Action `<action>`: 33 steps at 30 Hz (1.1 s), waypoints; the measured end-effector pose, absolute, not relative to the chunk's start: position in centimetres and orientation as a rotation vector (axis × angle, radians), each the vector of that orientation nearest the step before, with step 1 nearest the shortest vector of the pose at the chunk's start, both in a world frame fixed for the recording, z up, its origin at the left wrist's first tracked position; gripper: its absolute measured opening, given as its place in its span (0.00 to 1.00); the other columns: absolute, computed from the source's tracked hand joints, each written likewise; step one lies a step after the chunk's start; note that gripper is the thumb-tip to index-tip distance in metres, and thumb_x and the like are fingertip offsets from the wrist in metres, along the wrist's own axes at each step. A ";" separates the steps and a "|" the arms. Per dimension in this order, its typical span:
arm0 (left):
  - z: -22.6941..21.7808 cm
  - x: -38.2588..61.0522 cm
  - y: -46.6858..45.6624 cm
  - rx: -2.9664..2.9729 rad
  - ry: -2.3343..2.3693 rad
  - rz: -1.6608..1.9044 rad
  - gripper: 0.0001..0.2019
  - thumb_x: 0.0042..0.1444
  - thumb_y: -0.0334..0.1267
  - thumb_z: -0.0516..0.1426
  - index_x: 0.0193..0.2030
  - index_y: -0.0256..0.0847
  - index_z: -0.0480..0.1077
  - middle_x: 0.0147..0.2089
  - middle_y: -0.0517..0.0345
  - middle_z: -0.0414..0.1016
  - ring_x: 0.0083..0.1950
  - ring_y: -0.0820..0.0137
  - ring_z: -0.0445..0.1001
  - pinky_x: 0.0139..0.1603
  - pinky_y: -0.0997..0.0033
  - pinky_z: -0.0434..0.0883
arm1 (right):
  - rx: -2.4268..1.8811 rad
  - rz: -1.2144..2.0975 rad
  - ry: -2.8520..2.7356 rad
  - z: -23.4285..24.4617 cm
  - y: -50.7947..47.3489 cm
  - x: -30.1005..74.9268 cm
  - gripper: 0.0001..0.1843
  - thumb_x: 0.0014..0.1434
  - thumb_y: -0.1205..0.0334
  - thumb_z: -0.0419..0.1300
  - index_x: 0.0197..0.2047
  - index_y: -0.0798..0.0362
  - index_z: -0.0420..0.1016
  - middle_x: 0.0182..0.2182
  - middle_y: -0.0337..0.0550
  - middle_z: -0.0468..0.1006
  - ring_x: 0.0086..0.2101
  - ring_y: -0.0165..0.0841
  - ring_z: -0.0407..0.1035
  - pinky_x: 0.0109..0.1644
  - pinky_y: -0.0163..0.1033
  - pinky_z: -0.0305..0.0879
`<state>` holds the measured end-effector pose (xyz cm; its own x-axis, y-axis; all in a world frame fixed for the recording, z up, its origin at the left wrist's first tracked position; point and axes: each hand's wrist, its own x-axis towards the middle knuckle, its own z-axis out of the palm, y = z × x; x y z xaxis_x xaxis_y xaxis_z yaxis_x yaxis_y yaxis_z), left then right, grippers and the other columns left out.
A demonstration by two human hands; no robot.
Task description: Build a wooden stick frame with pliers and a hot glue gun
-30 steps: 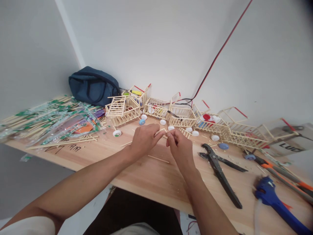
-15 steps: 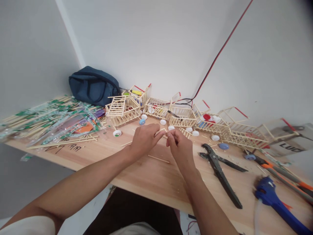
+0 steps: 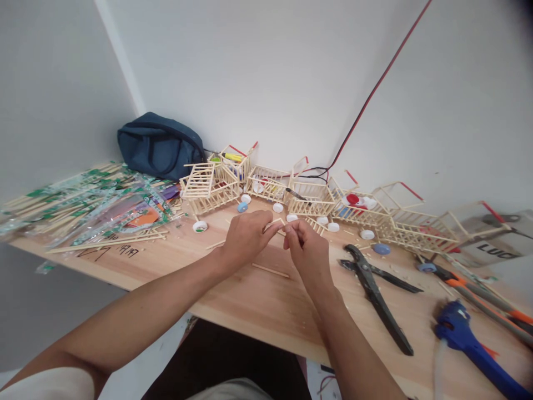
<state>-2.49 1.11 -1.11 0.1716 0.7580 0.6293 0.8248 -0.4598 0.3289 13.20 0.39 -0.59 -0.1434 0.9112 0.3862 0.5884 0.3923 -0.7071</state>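
A wooden desk [image 3: 258,300] carries a blue bag [image 3: 158,145] in its far left corner, stick packets [image 3: 95,205] along the left edge and a row of stick carts [image 3: 316,197] along the far edge. Black pliers [image 3: 375,294] and a blue glue gun [image 3: 466,339] lie towards the right edge. Over the desk's middle, the left hand [image 3: 245,236] and right hand [image 3: 306,250] almost meet, each pinching an end of one short stick [image 3: 275,223] just above the wood. A loose stick [image 3: 270,270] lies nearer the front edge.
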 end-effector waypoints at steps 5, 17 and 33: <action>-1.1 -2.5 1.1 -2.336 -1.587 -1.165 0.20 0.63 0.49 0.50 0.24 0.38 0.64 0.23 0.60 0.68 0.24 0.74 0.60 0.27 0.70 0.51 | -1.295 0.499 -1.848 -0.6 0.4 13.2 0.13 0.64 0.58 0.50 0.28 0.51 0.66 0.19 0.33 0.68 0.23 0.28 0.62 0.31 0.34 0.54; -1.1 -2.5 1.1 -2.329 -1.585 -1.160 0.20 0.62 0.49 0.50 0.24 0.38 0.64 0.23 0.60 0.68 0.24 0.74 0.61 0.27 0.70 0.51 | -1.284 0.500 -1.847 -0.6 0.3 13.2 0.13 0.64 0.58 0.49 0.28 0.51 0.66 0.19 0.34 0.69 0.22 0.29 0.62 0.31 0.34 0.54; -1.1 -2.4 1.0 -2.344 -1.594 -1.173 0.20 0.63 0.49 0.49 0.24 0.38 0.64 0.23 0.60 0.67 0.24 0.74 0.60 0.27 0.70 0.51 | -1.296 0.490 -1.847 -0.5 0.3 13.2 0.13 0.63 0.59 0.51 0.28 0.51 0.66 0.19 0.33 0.68 0.22 0.28 0.62 0.31 0.33 0.54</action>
